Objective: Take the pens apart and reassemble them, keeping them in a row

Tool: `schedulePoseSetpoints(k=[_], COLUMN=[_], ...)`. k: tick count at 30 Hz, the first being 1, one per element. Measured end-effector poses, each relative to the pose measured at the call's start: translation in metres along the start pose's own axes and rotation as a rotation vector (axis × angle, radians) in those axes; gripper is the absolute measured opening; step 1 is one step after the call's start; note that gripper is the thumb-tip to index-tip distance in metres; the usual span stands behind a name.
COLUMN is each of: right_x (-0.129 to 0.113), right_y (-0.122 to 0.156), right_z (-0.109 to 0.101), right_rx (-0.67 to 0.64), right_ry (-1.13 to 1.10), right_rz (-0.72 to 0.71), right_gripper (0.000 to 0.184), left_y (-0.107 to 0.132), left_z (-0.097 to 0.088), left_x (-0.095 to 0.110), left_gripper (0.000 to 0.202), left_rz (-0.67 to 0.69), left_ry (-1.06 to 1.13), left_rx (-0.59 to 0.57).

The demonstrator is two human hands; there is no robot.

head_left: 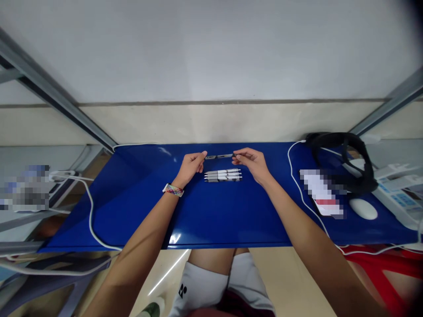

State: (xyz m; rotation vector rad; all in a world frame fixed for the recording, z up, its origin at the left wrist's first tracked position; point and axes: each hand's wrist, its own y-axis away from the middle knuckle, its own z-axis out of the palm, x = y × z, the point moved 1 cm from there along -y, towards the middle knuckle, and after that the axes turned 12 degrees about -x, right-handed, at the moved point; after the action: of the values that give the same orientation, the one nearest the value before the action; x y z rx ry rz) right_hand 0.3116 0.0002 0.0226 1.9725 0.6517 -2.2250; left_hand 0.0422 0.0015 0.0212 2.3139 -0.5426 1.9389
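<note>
A dark and silver pen (220, 156) stretches level between my two hands near the back of the blue table. My left hand (194, 164) pinches its left end between thumb and fingers, and a multicoloured woven band circles that wrist. At the other end, the fingertips of my right hand (251, 162) are closed on the pen. Just in front lie several white and grey pens (223, 175) side by side in a neat row, tips to the left. Neither hand touches that row.
On the right of the blue table (228, 215) are a phone (320, 193), a black headset-like band (346, 154), a white mouse (363, 208) and a white cable (292, 169). Another white cable (90, 207) crosses the left side. A wall rises behind; metal posts flank the table.
</note>
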Motion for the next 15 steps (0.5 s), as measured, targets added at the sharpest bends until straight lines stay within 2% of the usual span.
schedulePoseSetpoints(k=[5, 9, 12, 15], right_x=[0.0018, 0.0026, 0.0046, 0.0073], right_y=[0.0006, 0.0005, 0.0001, -0.0005], right_z=[-0.0008, -0.0004, -0.0020, -0.0044], right_rx=[-0.023, -0.034, -0.018, 0.017], right_ry=[0.039, 0.011, -0.003, -0.031], right_rz=[-0.002, -0.021, 0.010, 0.045], right_gripper=[0.032, 0.029, 0.029, 0.033], left_y=[-0.0001, -0.0001, -0.0010, -0.0021], left_z=[-0.0005, -0.0001, -0.0005, -0.0003], left_x=[0.0013, 0.0014, -0.0002, -0.0023], left_gripper=[0.076, 0.077, 0.066, 0.041], left_rz=[-0.029, -0.048, -0.029, 0.007], left_ry=[0.076, 0.099, 0.077, 0.134], left_rx=[-0.061, -0.060, -0.044, -0.049])
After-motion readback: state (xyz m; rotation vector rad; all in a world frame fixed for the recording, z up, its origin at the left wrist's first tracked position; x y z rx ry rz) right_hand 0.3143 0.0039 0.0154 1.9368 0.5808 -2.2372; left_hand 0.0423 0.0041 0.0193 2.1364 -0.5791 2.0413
